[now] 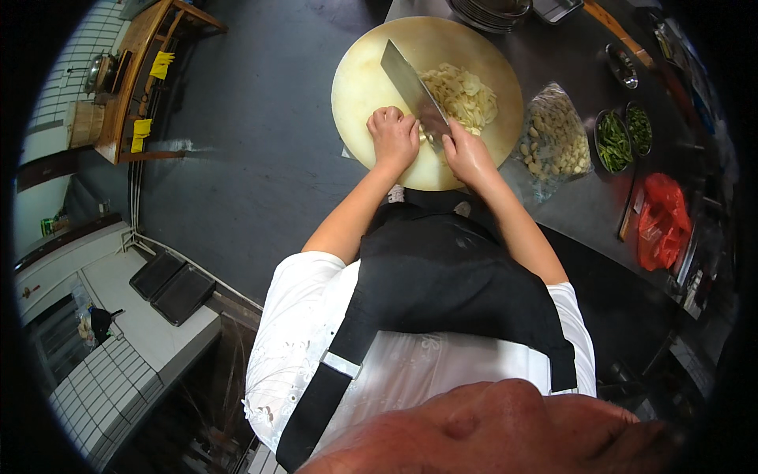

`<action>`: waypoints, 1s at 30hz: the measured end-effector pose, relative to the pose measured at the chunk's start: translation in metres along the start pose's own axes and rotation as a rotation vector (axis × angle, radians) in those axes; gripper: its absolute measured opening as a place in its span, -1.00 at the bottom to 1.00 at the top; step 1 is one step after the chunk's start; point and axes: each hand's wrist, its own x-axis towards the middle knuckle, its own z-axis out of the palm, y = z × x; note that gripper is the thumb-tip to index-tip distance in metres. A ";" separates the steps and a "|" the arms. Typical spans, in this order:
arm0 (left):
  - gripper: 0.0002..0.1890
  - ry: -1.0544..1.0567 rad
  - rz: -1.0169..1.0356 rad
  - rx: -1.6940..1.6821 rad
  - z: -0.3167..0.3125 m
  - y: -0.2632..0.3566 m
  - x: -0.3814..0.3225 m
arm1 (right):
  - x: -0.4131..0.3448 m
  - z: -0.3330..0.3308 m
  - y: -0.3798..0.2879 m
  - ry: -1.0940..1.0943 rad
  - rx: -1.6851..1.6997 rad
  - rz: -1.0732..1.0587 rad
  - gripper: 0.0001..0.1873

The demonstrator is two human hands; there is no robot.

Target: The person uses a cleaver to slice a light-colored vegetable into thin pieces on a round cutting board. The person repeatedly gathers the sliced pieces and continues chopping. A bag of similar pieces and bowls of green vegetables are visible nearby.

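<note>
A round, pale chopping board (358, 89) lies before me. My right hand (468, 153) grips a broad-bladed cleaver (408, 83) near its handle, the blade slanting up and left over the board. My left hand (392, 137) rests on the board with its fingers curled beside the blade. At its fingertips shows a small pale garlic clove (423, 137), partly hidden by the fingers and the cleaver. Beyond the blade, to the right, a heap of thin garlic slices (465, 95) is spread on the board.
Right of the board, a clear plastic bag (556, 136) holds peeled garlic cloves. Beyond it stand bowls of cut green vegetables (614, 141) and chopped greens (639, 130). A red plastic bag (663, 222) lies nearer me. Stacked plates (491, 15) stand behind the board.
</note>
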 end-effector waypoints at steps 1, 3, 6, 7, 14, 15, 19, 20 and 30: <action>-0.88 -0.003 -0.001 0.000 0.000 0.000 0.001 | 0.008 0.002 0.001 -0.010 0.002 0.005 -0.75; -0.85 0.011 -0.014 -0.010 -0.001 0.002 0.002 | 0.015 0.002 0.006 -0.012 0.046 0.026 -0.75; -0.80 -0.014 -0.080 -0.019 -0.004 0.008 0.004 | 0.016 -0.003 0.012 0.034 0.101 0.080 -0.76; -0.78 -0.020 -0.104 -0.030 -0.005 0.010 0.004 | 0.013 -0.005 0.014 0.059 0.105 0.050 -0.75; -0.71 0.004 -0.078 -0.027 -0.010 0.017 0.006 | -0.002 -0.016 0.014 0.025 0.006 0.062 -0.70; -0.73 -0.030 -0.067 -0.035 -0.013 0.016 0.002 | -0.002 -0.016 0.014 0.038 0.000 0.053 -0.69; -0.78 -0.057 -0.010 -0.058 -0.016 0.010 -0.007 | -0.003 -0.016 0.015 0.076 -0.008 0.041 -0.69; -0.78 -0.066 -0.025 -0.072 -0.016 0.008 -0.008 | -0.004 -0.016 0.015 0.067 -0.007 0.036 -0.69; -0.88 -0.005 -0.070 -0.080 -0.004 0.012 -0.003 | -0.016 -0.015 0.000 0.027 -0.056 0.000 -0.80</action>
